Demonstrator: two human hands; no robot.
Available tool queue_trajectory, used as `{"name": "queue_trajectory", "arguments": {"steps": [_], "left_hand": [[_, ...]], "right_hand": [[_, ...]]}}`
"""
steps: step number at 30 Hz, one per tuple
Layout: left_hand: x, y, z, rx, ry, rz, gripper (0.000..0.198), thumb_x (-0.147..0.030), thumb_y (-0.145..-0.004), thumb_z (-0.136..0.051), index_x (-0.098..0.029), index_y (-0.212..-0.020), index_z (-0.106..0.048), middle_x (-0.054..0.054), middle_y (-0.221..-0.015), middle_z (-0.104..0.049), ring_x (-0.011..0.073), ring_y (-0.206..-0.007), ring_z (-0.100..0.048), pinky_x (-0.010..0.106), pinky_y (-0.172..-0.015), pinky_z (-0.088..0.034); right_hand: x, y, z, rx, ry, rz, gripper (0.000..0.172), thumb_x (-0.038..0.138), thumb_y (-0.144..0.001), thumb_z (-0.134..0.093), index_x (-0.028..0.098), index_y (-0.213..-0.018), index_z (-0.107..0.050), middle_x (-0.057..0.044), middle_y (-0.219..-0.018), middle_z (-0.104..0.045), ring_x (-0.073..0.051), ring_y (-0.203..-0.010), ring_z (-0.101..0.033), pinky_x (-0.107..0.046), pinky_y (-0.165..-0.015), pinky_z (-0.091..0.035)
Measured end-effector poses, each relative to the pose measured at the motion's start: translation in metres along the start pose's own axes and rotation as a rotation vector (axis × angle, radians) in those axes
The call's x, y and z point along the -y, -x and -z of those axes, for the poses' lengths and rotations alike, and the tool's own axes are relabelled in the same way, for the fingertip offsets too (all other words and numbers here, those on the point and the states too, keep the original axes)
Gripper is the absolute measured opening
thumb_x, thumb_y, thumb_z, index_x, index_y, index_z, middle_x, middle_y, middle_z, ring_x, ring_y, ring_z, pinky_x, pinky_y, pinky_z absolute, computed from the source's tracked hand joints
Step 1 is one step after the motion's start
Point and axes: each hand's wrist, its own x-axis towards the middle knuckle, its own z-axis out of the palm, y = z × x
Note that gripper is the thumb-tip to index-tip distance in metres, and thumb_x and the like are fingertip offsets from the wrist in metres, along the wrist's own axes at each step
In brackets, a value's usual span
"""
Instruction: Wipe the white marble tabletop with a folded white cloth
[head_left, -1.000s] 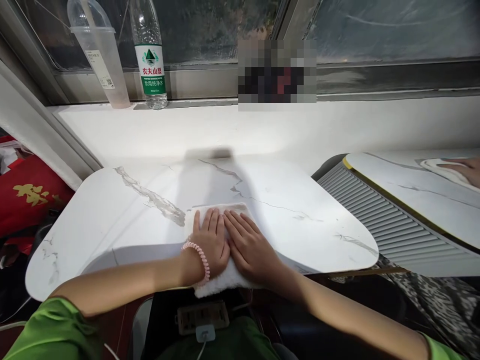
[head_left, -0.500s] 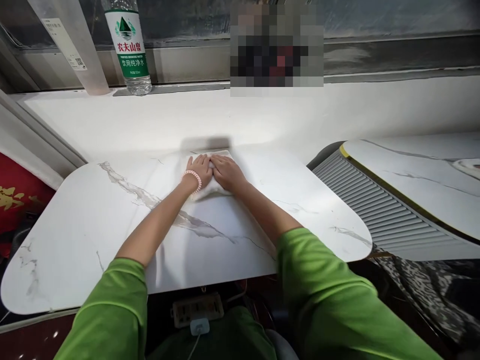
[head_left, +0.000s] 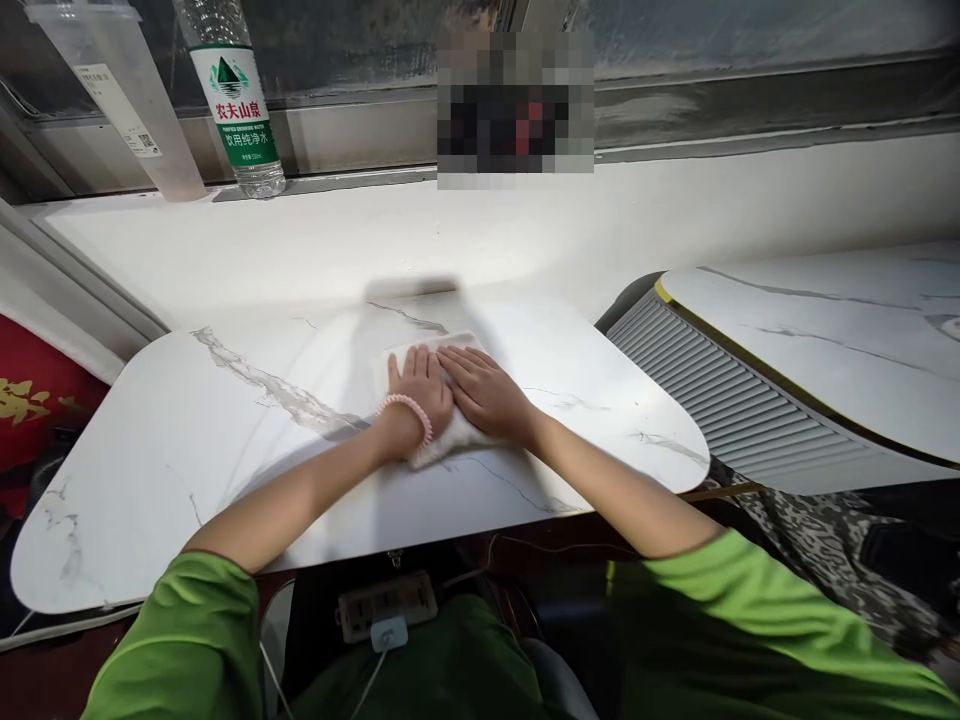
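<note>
Though the white tabletop [head_left: 150,440] is partly hidden by two forearms [head_left: 292,505], I see the cloth [head_left: 455,436] midway between near and far edges, mostly covered by the left hand [head_left: 421,392] and right hand [head_left: 487,396], both flat, fingers straight, pressing without gripping.

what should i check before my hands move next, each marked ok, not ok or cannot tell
1. Left hand laid flat on the white cloth: ok.
2. Right hand on the same cloth, beside the left: ok.
3. Cloth wholly within the tabletop edges: ok.
4. Bottle and plastic cup standing by the window, apart from both hands: ok.
5. Power strip apart from the cloth: ok.
6. Cloth damp or dry: cannot tell.
</note>
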Motion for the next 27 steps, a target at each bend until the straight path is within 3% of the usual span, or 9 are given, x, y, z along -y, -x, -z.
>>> {"name": "queue_trajectory", "arguments": {"steps": [3,6,9,12,15,18,23,27], "left_hand": [[-0.042,0.026,-0.004,0.041,0.022,-0.084,0.063,-0.031,-0.097,-0.027,0.003,-0.150,-0.029,0.021,-0.159,-0.023,0.0337,-0.149,-0.017,0.059,-0.121,-0.010],[-0.081,0.036,-0.009,0.069,0.052,-0.186,0.064,-0.037,-0.097,-0.027,-0.001,-0.150,-0.031,0.018,-0.159,-0.024,0.0334,-0.149,-0.017,0.059,-0.120,-0.011],[-0.112,0.027,-0.015,0.035,0.056,-0.260,0.064,-0.037,-0.096,-0.030,0.000,-0.149,-0.032,0.019,-0.159,-0.026,0.0328,-0.148,-0.020,0.058,-0.120,-0.013],[-0.133,0.003,-0.019,0.013,0.043,-0.281,0.063,-0.034,-0.096,-0.033,0.001,-0.148,-0.033,0.020,-0.158,-0.028,0.0314,-0.147,-0.023,0.056,-0.121,-0.014],[-0.140,-0.031,-0.020,0.038,0.027,-0.272,0.061,-0.031,-0.097,-0.030,0.001,-0.149,-0.031,0.018,-0.158,-0.028,0.0297,-0.148,-0.023,0.055,-0.121,-0.014],[-0.131,-0.071,-0.019,0.028,0.017,-0.250,0.059,-0.029,-0.098,-0.027,0.000,-0.150,-0.031,0.016,-0.159,-0.028,0.0279,-0.147,-0.023,0.053,-0.121,-0.015],[-0.091,-0.138,-0.017,0.047,0.021,-0.198,0.059,-0.027,-0.098,-0.022,0.000,-0.150,-0.028,0.015,-0.160,-0.026,0.0252,-0.149,-0.021,0.050,-0.122,-0.013],[-0.060,-0.174,-0.014,0.060,0.041,-0.143,0.059,-0.025,-0.098,-0.019,-0.002,-0.151,-0.027,0.014,-0.160,-0.026,0.0230,-0.149,-0.019,0.049,-0.122,-0.011]], "right_hand": [[-0.005,0.057,0.015,-0.037,0.001,0.013,0.053,0.024,-0.096,-0.031,0.005,-0.142,-0.048,-0.017,-0.146,-0.049,-0.026,-0.140,-0.042,-0.047,-0.117,-0.033],[-0.017,0.108,0.028,-0.069,0.037,-0.017,0.054,0.023,-0.096,-0.033,0.008,-0.147,-0.041,-0.017,-0.148,-0.047,-0.026,-0.140,-0.041,-0.051,-0.116,-0.035],[-0.040,0.139,0.038,-0.080,0.076,-0.050,0.053,0.021,-0.096,-0.033,0.009,-0.147,-0.041,-0.017,-0.147,-0.049,-0.027,-0.138,-0.044,-0.052,-0.114,-0.038],[-0.071,0.145,0.043,-0.082,0.085,-0.088,0.052,0.022,-0.095,-0.033,0.010,-0.144,-0.046,-0.016,-0.145,-0.052,-0.027,-0.136,-0.047,-0.052,-0.113,-0.040],[-0.106,0.128,0.042,-0.071,0.076,-0.103,0.052,0.022,-0.093,-0.033,0.008,-0.140,-0.051,-0.016,-0.143,-0.054,-0.028,-0.133,-0.049,-0.052,-0.112,-0.041],[-0.135,0.094,0.037,-0.081,0.063,-0.104,0.053,0.022,-0.091,-0.033,0.007,-0.137,-0.054,-0.016,-0.140,-0.056,-0.029,-0.132,-0.050,-0.052,-0.111,-0.041],[-0.170,0.018,0.018,-0.080,0.052,-0.131,0.053,0.021,-0.088,-0.036,0.004,-0.134,-0.056,-0.017,-0.140,-0.057,-0.029,-0.132,-0.050,-0.048,-0.113,-0.038],[-0.185,-0.034,0.003,-0.093,0.046,-0.167,0.052,0.023,-0.087,-0.040,0.008,-0.134,-0.057,-0.015,-0.139,-0.058,-0.028,-0.131,-0.052,-0.045,-0.112,-0.040]]}}
